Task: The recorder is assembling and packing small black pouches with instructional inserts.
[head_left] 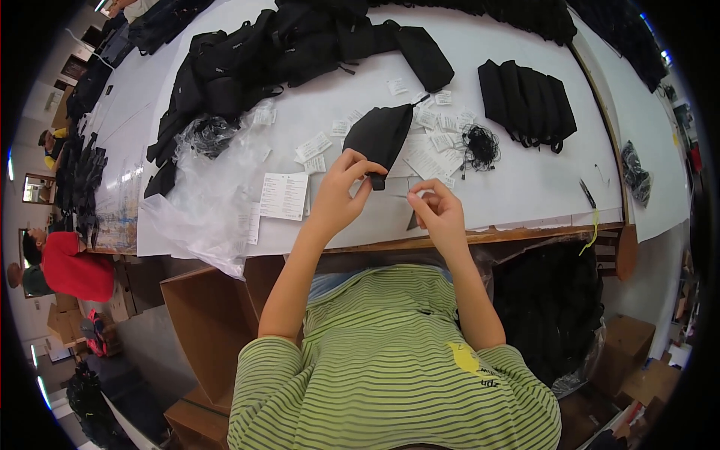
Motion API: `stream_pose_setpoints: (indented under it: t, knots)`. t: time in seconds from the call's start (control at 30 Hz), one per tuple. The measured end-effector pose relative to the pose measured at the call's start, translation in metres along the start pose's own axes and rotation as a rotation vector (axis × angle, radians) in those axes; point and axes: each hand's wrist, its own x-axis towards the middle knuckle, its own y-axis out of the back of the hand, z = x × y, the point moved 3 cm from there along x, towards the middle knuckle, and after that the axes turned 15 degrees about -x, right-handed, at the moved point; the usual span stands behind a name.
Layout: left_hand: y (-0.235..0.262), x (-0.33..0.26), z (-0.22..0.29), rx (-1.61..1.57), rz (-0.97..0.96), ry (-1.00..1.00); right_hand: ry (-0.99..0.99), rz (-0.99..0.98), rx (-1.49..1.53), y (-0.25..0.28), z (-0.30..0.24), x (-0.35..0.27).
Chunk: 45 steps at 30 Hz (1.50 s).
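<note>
My left hand (341, 191) grips the near end of a black fabric pouch (381, 135) that lies on the white table (525, 180). My right hand (437, 214) is close beside it, fingers pinched together on something small and thin that I cannot make out. Several white paper tags (442, 142) are scattered just beyond the pouch. A tangle of black strings (480, 145) lies to the right of the tags.
A heap of black bags (277, 52) fills the table's far left, a neat row of folded black pouches (529, 101) the far right. Clear plastic wrap (206, 195) hangs over the left edge. Cardboard boxes (202, 322) stand below. A person in red (71, 266) sits at left.
</note>
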Motion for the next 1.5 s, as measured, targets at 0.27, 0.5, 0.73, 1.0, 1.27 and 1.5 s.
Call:
stream_pose_setpoints:
  t: [0.27, 0.5, 0.73, 1.0, 1.27, 1.5]
  knots:
    - [-0.009, -0.036, -0.010, -0.022, 0.372, 0.268, 0.157, 0.023, -0.234, -0.024, -0.007, 0.017]
    - [-0.007, -0.065, -0.013, -0.296, 0.366, 0.421, 0.249, -0.021, -0.381, -0.035, -0.002, 0.003]
    - [-0.001, -0.066, 0.010, -0.183, 0.348, 0.351, 0.317, -0.021, -0.501, -0.043, -0.010, -0.004]
    - [-0.001, -0.072, 0.017, -0.677, 0.520, 0.250, 0.155, -0.092, 0.135, -0.036, -0.001, -0.004]
    - [-0.010, -0.069, 0.017, -0.801, 0.383, 0.465, 0.218, -0.043, -0.232, -0.030, 0.007, -0.009]
    - [0.008, -0.066, 0.022, -0.652, 0.504, 0.480, 0.349, -0.065, -0.631, -0.046, -0.007, -0.008]
